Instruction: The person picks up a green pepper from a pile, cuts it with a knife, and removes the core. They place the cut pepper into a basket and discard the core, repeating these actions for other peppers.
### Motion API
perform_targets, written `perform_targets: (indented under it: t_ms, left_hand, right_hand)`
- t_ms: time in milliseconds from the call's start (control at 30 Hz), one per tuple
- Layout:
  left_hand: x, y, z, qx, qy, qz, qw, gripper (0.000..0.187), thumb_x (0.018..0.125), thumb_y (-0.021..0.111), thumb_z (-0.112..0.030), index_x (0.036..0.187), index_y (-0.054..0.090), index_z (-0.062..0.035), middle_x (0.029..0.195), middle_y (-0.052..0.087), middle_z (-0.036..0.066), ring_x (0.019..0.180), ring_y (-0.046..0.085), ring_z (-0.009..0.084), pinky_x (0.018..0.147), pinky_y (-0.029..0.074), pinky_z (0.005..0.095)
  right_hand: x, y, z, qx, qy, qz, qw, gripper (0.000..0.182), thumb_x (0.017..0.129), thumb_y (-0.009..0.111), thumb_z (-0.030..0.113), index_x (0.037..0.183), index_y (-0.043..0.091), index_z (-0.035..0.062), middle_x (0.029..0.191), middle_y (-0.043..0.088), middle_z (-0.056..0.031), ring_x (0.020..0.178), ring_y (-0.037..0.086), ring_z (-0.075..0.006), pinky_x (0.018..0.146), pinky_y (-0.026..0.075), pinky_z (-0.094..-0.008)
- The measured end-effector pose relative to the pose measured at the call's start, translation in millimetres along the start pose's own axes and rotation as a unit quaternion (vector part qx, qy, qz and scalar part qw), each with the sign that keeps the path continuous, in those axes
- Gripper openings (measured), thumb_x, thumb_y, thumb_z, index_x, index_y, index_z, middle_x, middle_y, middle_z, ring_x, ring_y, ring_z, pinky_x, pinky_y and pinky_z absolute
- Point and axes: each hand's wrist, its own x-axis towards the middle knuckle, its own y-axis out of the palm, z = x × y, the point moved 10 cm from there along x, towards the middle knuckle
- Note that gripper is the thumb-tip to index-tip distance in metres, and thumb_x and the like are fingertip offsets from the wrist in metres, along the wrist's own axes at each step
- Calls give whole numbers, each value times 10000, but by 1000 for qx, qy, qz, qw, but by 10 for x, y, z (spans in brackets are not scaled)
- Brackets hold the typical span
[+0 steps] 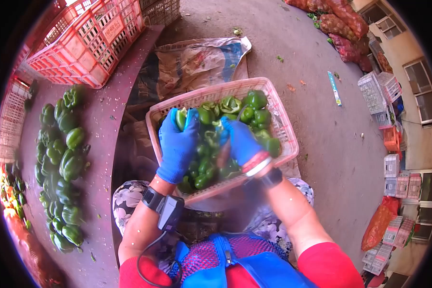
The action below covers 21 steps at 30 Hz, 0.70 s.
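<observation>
My left hand [178, 146], in a blue glove, is closed around a green bell pepper [181, 118] over the left side of a pink plastic crate [284, 117]. To its right, my right hand [241, 141], also gloved in blue, has its fingers curled together above the crate. A blurred brownish shape [223, 156] shows below those fingers; motion smears it, and I cannot make out what it is. Green peppers [204, 175] fill much of the crate beneath both hands, some whole and some cut open, like the opened pepper [230, 104] near the far rim.
Many whole green peppers [73, 163] lie heaped on a low platform [98, 192] at left. A red crate [89, 45] stands at its far end. Beyond my crate lies a worn sack [192, 62]. Filled net sacks [338, 24] and stacked crates [377, 91] line the right.
</observation>
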Motion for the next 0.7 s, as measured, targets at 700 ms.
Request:
perform_targets:
  t_ms: [700]
  left_hand:
    - [-451,-638,-242,96,61,-4,994,238,909,700,-182,1060,608,-23,851,646,63,762,629,115,688,543,303]
  right_hand:
    - [-527,1173,22,-23,18,290,956,169,987,641,201,1090,604,73,687,538,19,537,501,-87,471,418,-239]
